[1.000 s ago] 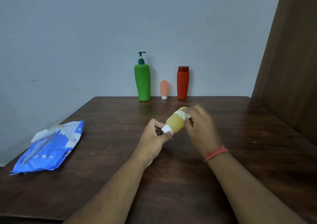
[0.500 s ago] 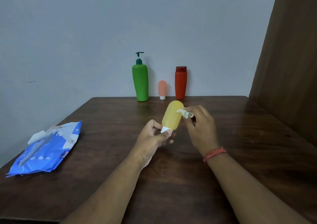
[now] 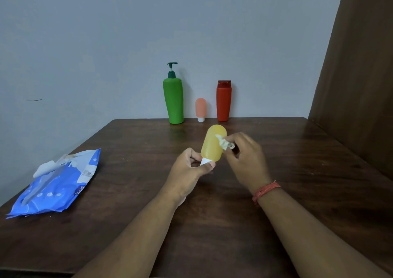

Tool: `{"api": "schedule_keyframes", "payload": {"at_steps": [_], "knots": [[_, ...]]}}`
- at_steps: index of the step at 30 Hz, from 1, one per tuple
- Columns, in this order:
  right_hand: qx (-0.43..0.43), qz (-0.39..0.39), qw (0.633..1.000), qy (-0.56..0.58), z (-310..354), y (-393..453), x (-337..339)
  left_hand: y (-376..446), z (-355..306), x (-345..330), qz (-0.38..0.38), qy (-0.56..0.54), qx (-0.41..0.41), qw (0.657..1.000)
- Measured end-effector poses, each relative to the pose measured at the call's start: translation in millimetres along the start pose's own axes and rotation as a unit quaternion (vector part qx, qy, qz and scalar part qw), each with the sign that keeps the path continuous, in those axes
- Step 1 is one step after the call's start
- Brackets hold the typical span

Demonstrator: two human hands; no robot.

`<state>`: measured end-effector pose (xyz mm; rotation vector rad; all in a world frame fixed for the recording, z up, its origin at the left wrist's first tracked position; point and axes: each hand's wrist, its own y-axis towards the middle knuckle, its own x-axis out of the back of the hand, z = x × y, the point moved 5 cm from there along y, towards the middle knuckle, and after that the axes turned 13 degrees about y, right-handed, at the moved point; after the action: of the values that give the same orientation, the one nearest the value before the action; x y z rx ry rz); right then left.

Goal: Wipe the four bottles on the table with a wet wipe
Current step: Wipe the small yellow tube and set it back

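I am on the wiping step with the yellow bottle (image 3: 213,143), which I hold up off the counter (image 3: 297,171), cap end down and tilted a little away from me. My left hand (image 3: 191,167) pinches it at the white cap (image 3: 205,161), thumb on the near side and fingers curled round the far side. My right hand (image 3: 244,158) has its fingertips closed on a crumpled wet wipe (image 3: 225,142), and the wad is pressed against the right flank of the yellow bottle, about mid-height.

Beyond the yellow bottle, in a row against the wall, stand the green pump bottle (image 3: 173,101), the small peach bottle (image 3: 200,108) on its cap, and the red bottle (image 3: 223,100). I cannot tell from here whether any of them has been wiped. Well to the left of the yellow bottle lies the blue wipe pack (image 3: 57,184), with a white sheet poking out of its opening.

As I judge it, the wipe covers only a small patch, so the next move calls for dragging it along the body while my left hand rolls the bottle by the cap to bring round the far side. The cap grip is narrow, so I would press lightly, or the bottle may swivel or slip.
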<state>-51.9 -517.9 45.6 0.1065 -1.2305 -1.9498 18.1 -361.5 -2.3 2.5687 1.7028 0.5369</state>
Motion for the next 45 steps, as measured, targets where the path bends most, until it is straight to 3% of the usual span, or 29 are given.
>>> {"api": "schedule_keyframes", "payload": {"at_steps": [4, 6, 11, 18, 21, 25, 30, 35, 38, 45], "knots": [[0.048, 0.135, 0.99, -0.006, 7, -7, -25, 3, 4, 10, -0.054, -0.047, 0.013, 0.997], [0.038, 0.12, 0.992, -0.018, 5, -4, -25, 1, 2, 8, -0.042, -0.052, 0.013, 0.998], [-0.023, -0.013, 1.0, -0.006, -5, 0, -1, -1, -1, 0, 0.01, -0.017, 0.003, 1.0], [0.033, 0.107, 0.993, 0.029, 7, -6, -18, -2, -3, 5, -0.022, -0.047, -0.007, 0.999], [0.006, 0.078, 0.997, 0.02, 2, -2, -13, -2, -3, 3, -0.003, -0.027, -0.006, 1.0], [-0.059, -0.026, 0.997, 0.044, -9, 0, 5, -4, -5, -1, 0.033, 0.011, -0.004, 0.999], [-0.085, 0.015, 0.994, 0.07, -4, -4, -1, -7, -7, 0, 0.035, 0.013, -0.004, 0.999], [-0.118, -0.112, 0.982, 0.095, -13, 3, 19, -11, -11, -10, 0.099, 0.12, -0.048, 0.987], [-0.07, -0.089, 0.993, 0.041, -12, 6, 23, -14, -15, -15, 0.108, 0.193, -0.072, 0.973], [0.042, -0.021, 0.987, -0.155, 9, 9, 12, -12, -17, -9, 0.047, 0.224, -0.067, 0.971]]}}
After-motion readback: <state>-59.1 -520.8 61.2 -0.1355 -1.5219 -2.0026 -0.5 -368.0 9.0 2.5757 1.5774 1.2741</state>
